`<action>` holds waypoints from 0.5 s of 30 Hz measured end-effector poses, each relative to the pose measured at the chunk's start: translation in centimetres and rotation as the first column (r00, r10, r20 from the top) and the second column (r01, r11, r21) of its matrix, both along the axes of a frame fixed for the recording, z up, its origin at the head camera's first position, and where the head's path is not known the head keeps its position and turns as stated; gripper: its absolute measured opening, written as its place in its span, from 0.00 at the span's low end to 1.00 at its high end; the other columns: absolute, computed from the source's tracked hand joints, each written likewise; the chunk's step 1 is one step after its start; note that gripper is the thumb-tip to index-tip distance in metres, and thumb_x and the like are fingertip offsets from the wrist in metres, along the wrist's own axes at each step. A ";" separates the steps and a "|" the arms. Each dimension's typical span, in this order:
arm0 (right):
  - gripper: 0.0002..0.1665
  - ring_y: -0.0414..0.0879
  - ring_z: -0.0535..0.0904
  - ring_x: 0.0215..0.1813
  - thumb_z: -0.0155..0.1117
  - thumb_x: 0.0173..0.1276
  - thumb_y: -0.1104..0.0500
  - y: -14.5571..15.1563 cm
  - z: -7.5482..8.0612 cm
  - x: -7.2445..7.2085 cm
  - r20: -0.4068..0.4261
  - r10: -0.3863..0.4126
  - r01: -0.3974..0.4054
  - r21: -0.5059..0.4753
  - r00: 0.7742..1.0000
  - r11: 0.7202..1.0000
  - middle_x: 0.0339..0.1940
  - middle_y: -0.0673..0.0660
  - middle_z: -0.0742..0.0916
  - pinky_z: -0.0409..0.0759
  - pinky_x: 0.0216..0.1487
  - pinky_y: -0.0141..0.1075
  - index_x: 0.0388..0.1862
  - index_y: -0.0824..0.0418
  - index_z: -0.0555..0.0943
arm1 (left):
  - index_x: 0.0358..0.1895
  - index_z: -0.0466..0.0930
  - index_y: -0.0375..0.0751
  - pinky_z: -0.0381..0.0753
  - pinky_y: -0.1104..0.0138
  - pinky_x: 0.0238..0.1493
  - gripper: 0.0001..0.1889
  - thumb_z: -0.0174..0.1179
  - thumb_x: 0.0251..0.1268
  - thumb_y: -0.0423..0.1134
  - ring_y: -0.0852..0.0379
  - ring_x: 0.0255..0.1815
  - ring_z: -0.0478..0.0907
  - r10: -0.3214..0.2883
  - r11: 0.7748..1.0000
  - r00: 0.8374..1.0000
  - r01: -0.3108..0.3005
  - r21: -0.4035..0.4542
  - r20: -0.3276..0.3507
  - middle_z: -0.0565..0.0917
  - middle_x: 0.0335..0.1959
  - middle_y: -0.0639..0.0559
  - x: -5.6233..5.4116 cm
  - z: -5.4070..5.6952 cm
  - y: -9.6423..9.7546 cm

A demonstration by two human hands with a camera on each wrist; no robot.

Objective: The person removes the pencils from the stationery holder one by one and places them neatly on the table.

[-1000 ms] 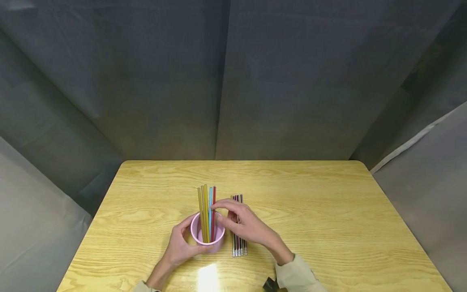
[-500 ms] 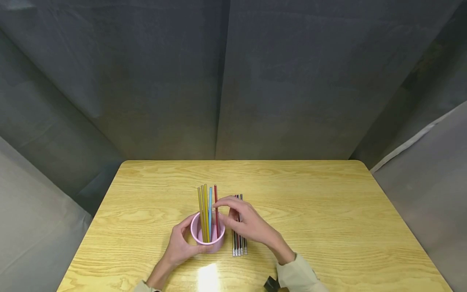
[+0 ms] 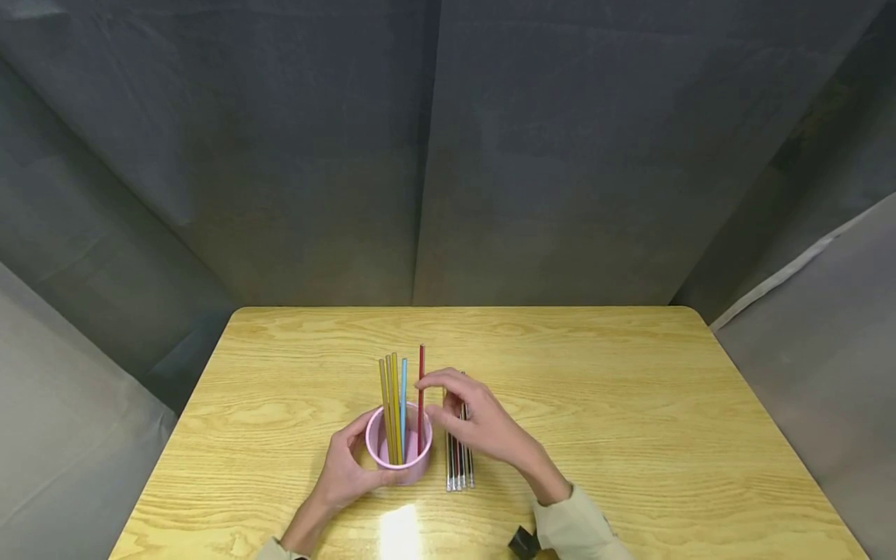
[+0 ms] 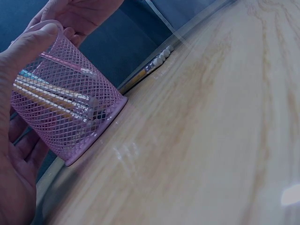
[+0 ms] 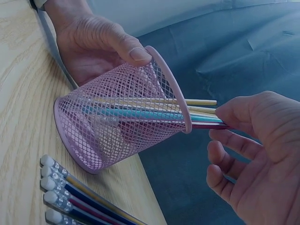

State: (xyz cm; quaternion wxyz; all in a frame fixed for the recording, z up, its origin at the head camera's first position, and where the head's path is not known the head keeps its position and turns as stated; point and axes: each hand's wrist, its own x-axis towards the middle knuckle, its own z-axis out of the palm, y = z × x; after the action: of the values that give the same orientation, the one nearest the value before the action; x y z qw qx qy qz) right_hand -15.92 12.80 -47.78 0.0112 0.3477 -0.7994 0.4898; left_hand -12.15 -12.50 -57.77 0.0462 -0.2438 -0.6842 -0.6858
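My left hand [image 3: 344,472] grips a pink mesh pencil cup [image 3: 418,470] from its left side, thumb over the rim in both wrist views. My right hand [image 3: 481,420] pinches a red pencil [image 3: 421,362] between thumb and forefinger at the cup's right side. The red pencil's eraser end [image 4: 86,71] is still inside the cup, raised off its floor. Several yellow pencils [image 3: 388,397] and a light-blue pencil [image 3: 404,381] lean in the cup, eraser ends down. Beneath my right hand, a row of dark and coloured pencils [image 3: 459,470] lies on the table.
The wood-grain table [image 3: 616,404] ends at the back before a grey curtain [image 3: 546,194]. White erasers [image 5: 56,199] of the lying pencils point toward the near side, right beside the cup. A small black object [image 3: 523,543] shows at my right sleeve.
My right hand has drawn the red pencil up and a little to the right, away from the blue one. The left hand and cup have stayed put.
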 end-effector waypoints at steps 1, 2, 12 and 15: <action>0.19 0.39 0.75 0.32 0.67 0.76 0.58 0.0 0.0 -0.1 -0.007 -0.001 0.001 -0.007 1.000 1.000 0.57 0.50 0.86 0.80 0.31 0.32 0.64 0.53 0.82 | 0.72 0.74 0.36 0.77 0.64 0.71 0.49 0.84 0.39 0.26 0.51 0.64 0.81 0.001 1.000 1.000 -0.001 0.001 0.002 0.83 0.64 0.37 0.0 0.0 0.0; 0.19 0.39 0.74 0.32 0.67 0.76 0.59 0.1 0.0 -0.1 -0.012 -0.002 0.002 -0.013 1.000 1.000 0.57 0.50 0.86 0.80 0.30 0.33 0.64 0.53 0.82 | 0.72 0.74 0.36 0.77 0.64 0.71 0.49 0.84 0.39 0.26 0.51 0.64 0.81 0.001 1.000 1.000 -0.001 0.001 0.003 0.83 0.64 0.37 0.0 0.0 0.0; 0.21 0.41 0.75 0.33 0.67 0.76 0.59 0.4 0.2 -0.2 0.003 -0.041 0.041 -0.012 0.999 0.999 0.57 0.50 0.85 0.82 0.32 0.39 0.66 0.52 0.81 | 0.72 0.73 0.35 0.77 0.65 0.71 0.48 0.84 0.40 0.26 0.52 0.64 0.81 0.002 1.000 1.000 -0.002 -0.005 0.007 0.83 0.64 0.36 0.0 0.1 0.0; 0.23 0.40 0.76 0.33 0.67 0.74 0.62 0.5 0.5 -0.1 0.010 -0.052 0.052 -0.014 0.999 0.999 0.56 0.51 0.85 0.82 0.32 0.35 0.67 0.55 0.80 | 0.73 0.73 0.36 0.77 0.65 0.71 0.48 0.83 0.41 0.27 0.52 0.64 0.81 -0.004 1.000 1.000 0.004 -0.006 0.008 0.83 0.64 0.37 0.1 0.1 0.0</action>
State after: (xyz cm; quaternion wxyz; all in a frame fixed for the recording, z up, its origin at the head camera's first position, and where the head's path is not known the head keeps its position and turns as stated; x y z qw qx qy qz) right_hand -16.05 13.35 -47.31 0.0229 0.3244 -0.8048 0.4966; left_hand -12.10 -12.52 -57.68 0.0414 -0.2423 -0.6859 -0.6849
